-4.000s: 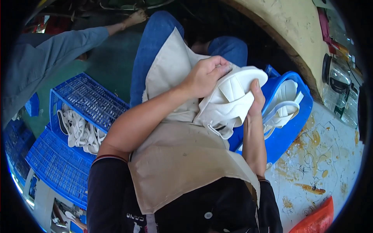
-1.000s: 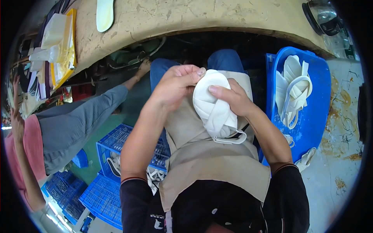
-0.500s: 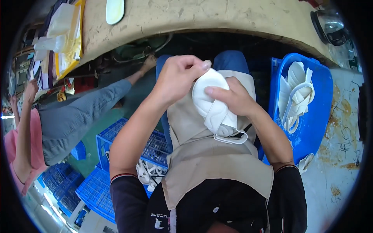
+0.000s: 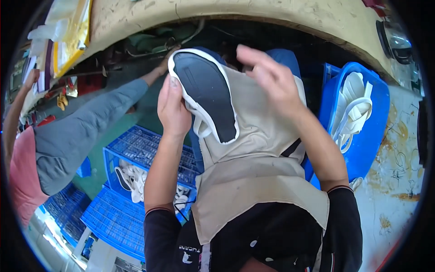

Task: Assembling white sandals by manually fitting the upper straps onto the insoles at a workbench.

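A white sandal is held up over my lap, its black underside facing me and a white rim running round the edge. My left hand is closed on its left side, the thumb lying along the rim. Part of a white strap shows below the sole at its left. My right hand is in the air to the right of the sandal, apart from it and blurred, with its fingers apart and nothing in them. A beige apron covers my lap beneath both hands.
At my right stands a blue bin with white strappy sandal uppers. To the left, a blue crate holds several white sandals. A worktable curves across the front. A person in grey trousers is at the far left.
The sandal has been turned over from its strap side to its black underside and moved left. My left hand now grips it alone; my right hand has let go.
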{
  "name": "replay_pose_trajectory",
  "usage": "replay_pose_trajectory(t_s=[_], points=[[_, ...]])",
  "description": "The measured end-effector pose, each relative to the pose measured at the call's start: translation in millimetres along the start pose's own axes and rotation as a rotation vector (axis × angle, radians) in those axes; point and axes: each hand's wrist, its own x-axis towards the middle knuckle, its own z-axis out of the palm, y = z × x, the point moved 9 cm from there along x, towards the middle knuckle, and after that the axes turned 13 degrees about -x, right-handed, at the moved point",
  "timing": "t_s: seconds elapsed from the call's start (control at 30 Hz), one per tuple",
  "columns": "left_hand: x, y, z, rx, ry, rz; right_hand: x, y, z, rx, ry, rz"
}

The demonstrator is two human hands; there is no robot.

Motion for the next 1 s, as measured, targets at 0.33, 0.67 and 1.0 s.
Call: replay_pose_trajectory(t_s=[0.33,0.67,1.0], points=[[-14,-43,-34,0.258,0.139,0.169,31,53,95,0.076,-0.498,0.258],[-23,-67,-48,-0.277,0.143,-0.101,-77,59,97,-0.449,-0.131,-0.090],[-59,-16,0,0.210,-0.366,-0.129,8,-62,77,-0.461,-0.517,-0.295]])
